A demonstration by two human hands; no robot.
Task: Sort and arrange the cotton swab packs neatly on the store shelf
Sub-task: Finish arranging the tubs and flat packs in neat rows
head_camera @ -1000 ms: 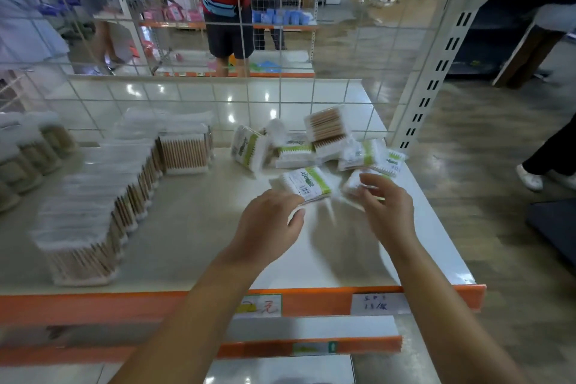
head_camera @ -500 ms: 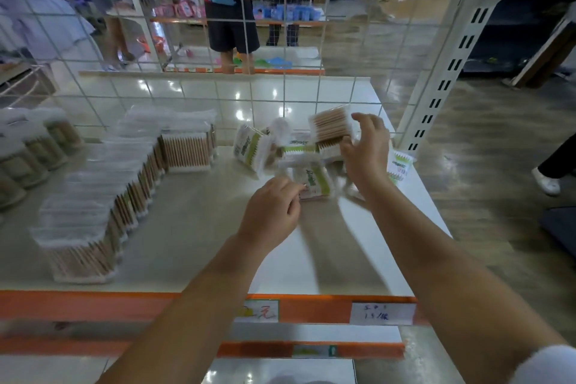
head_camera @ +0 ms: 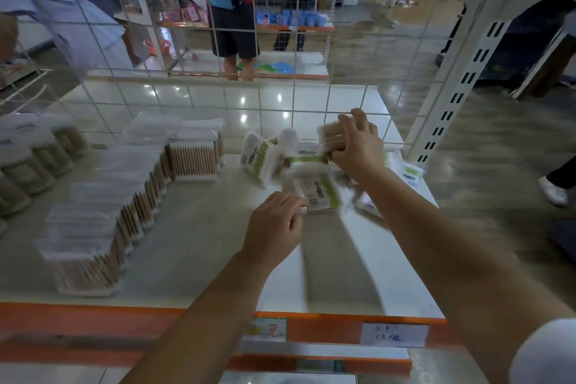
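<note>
While the right hand (head_camera: 358,143) curls its fingers round a swab pack (head_camera: 332,135) lifted at the back of the pile, the left hand (head_camera: 274,227) pinches the corner of a green-labelled pack (head_camera: 318,193) lying flat at centre frame. Risk, I'd say: the loose heap (head_camera: 265,156) leans, and one tug could topple it or nudge the pack (head_camera: 411,173) at the shelf's right edge off. White shelf (head_camera: 202,243) with neat rows (head_camera: 131,196) at left; wire grid (head_camera: 280,40) behind, shoppers in the upper frame.

Beyond my wire grid panel (head_camera: 293,40) lay a glossy brown floor (head_camera: 389,50) (lights mirrored) and orange-edged shelving (head_camera: 293,28).
</note>
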